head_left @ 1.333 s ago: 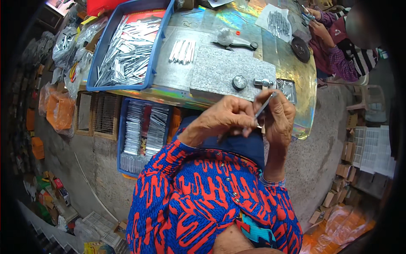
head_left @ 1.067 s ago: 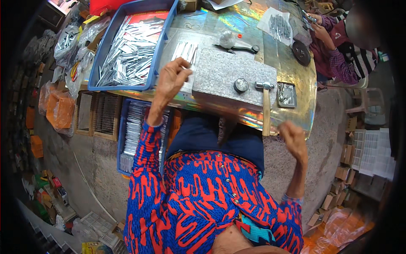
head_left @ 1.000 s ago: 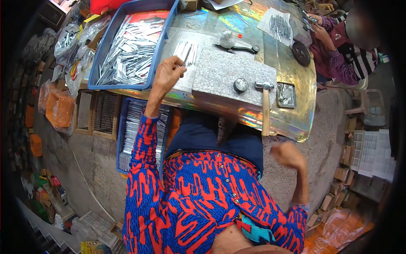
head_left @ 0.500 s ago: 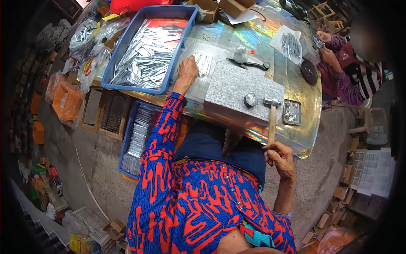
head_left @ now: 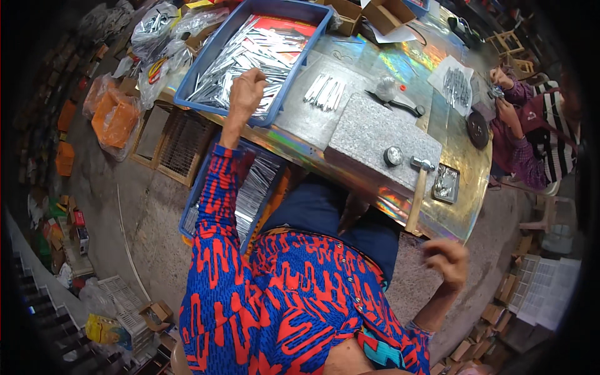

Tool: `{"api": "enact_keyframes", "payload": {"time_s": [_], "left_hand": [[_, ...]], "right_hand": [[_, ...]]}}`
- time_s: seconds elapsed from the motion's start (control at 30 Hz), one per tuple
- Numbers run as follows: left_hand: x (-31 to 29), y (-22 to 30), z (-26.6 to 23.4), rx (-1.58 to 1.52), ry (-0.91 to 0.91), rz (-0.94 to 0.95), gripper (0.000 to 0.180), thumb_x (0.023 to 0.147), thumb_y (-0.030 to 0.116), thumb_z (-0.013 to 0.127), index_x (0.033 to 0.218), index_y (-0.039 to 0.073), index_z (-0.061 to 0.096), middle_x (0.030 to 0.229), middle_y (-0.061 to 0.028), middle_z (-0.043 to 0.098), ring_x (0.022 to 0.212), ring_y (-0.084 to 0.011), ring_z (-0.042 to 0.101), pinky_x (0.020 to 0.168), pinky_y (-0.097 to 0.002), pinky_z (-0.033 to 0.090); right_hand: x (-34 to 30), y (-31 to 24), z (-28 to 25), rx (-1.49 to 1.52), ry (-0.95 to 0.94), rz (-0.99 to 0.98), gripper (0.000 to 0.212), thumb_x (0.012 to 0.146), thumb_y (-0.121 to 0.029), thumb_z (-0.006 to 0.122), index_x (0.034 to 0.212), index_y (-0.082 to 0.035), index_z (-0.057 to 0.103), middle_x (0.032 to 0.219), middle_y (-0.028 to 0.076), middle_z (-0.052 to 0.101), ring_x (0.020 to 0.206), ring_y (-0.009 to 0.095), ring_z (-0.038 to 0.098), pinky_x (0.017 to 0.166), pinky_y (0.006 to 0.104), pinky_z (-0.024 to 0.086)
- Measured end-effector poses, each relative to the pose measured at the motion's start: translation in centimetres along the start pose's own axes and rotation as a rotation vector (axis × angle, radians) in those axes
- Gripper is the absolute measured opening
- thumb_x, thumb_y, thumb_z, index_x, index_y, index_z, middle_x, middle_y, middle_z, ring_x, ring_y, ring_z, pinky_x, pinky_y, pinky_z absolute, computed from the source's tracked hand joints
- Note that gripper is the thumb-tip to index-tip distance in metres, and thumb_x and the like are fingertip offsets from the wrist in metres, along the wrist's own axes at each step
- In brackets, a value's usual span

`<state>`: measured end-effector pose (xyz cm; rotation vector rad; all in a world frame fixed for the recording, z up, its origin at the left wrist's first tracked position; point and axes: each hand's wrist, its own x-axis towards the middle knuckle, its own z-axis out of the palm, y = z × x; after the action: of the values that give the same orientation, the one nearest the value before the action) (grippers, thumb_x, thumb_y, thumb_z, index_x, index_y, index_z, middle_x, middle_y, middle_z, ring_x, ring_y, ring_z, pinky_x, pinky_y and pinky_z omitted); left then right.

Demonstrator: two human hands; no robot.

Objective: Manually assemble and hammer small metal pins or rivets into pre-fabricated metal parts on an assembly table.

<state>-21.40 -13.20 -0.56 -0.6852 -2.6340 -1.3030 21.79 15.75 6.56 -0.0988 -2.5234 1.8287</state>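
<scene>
While metal strips (head_left: 228, 59) lie beneath left hand (head_left: 245, 94), right hand (head_left: 447, 260) apart, both half-curl, holds unclear

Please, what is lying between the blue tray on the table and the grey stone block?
In the head view, a small row of thin silvery pieces lies side by side between the blue tray and the stone block.

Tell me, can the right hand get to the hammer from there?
Probably yes: the right hand is just off the table's edge, near the end of the hammer's handle, and nothing seems to lie between them.
</scene>
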Motion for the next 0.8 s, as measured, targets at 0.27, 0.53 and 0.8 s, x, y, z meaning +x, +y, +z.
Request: {"api": "enact_keyframes", "payload": {"time_s": [0.27, 0.53, 0.8], "left_hand": [[2.0, -4.8, 3.6, 0.418, -0.197, -0.011, 0.017, 0.067, 0.004, 0.053, 0.082, 0.001, 0.061, 0.08, -0.0181, 0.062, 0.078, -0.0346, 0.06, 0.069, -0.0397, 0.046], [2.1, -9.0, 3.1, 0.593, -0.231, 0.166, 0.013, 0.076, 0.01, 0.047, 0.086, 0.005, 0.053, 0.083, -0.0196, 0.059, 0.081, -0.0394, 0.057, 0.067, -0.0486, 0.044], [2.4, -8.7, 2.7, 0.595, -0.286, 0.19, 0.014, 0.074, 0.013, 0.047, 0.073, 0.0, 0.051, 0.074, -0.0242, 0.055, 0.074, -0.0415, 0.054, 0.062, -0.0476, 0.039]], "right_hand": [[-6.4, 9.7, -0.7, -0.325, -0.169, 0.556, 0.015, 0.075, -0.011, 0.059, 0.082, 0.002, 0.063, 0.059, 0.004, 0.056, 0.052, 0.011, 0.054, 0.045, 0.0225, 0.041], [-4.9, 5.2, -1.4, 0.415, 0.213, 0.42, 0.013, 0.073, -0.01, 0.06, 0.083, 0.0, 0.06, 0.056, 0.003, 0.052, 0.054, 0.011, 0.051, 0.048, 0.0226, 0.04], [0.2, 6.1, -3.8, 0.057, 0.79, 0.322, 0.02, 0.085, -0.013, 0.05, 0.091, 0.004, 0.058, 0.063, 0.002, 0.052, 0.052, 0.007, 0.045, 0.046, 0.0208, 0.034]]}}
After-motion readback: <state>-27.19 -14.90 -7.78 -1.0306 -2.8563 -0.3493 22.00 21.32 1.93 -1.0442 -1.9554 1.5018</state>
